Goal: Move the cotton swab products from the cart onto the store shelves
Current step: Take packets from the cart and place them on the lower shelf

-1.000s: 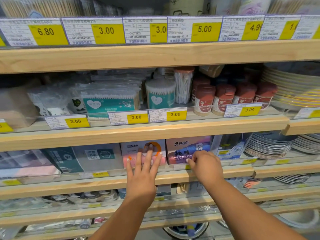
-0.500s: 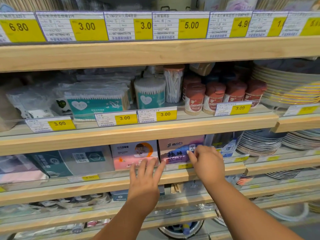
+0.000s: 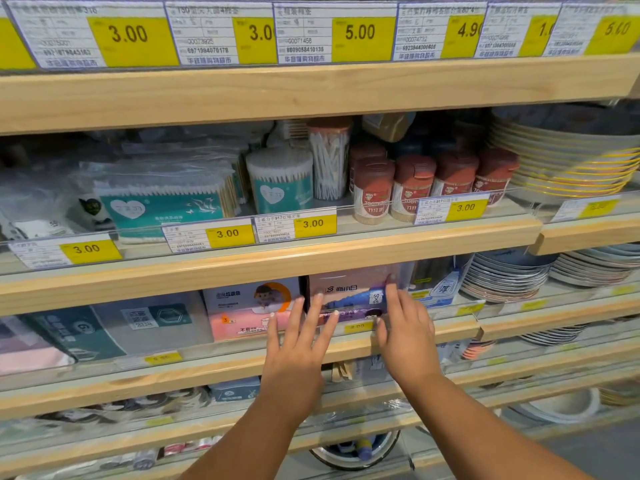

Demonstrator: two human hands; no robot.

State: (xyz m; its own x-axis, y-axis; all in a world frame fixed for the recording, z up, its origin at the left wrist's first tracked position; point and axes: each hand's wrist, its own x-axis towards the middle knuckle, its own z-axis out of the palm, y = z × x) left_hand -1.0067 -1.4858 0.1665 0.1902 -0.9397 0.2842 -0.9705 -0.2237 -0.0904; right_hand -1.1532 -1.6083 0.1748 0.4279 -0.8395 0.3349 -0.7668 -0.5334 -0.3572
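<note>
While no cart appears anywhere in this head-camera view, a person faces wooden store shelves with both hands raised to one purple box (image 3: pixel 349 292) on a lower shelf.

The left hand (image 3: pixel 298 344) is spread wide. Its straight fingers touch the lower left front of the purple box. The right hand (image 3: pixel 405 337) lies against the right side of the purple box, fingers mostly straight and one finger reaching up its right edge. Neither hand carries a cotton swab product. What the purple box holds cannot be read.

The cotton swabs sit one shelf above the purple box. A flat teal swab pack (image 3: pixel 162 206) lies up and to the left of it, with more clear bags stacked behind. A round swab tub (image 3: pixel 280 178) stands above and slightly left. A tall clear swab jar (image 3: pixel 329 161) stands almost directly above.

Red-capped jars (image 3: pixel 415 181) stand above and to the right of the purple box. Stacked plates (image 3: pixel 561 157) sit further right of it. A pink box (image 3: pixel 249 310) touches the left side of the purple box.

Judging from this, at least some swab stock is already shelved. How much remains on the cart cannot be told. The hands seem to be straightening a neighbouring item, so fetching more swabs would likely come next.
</note>
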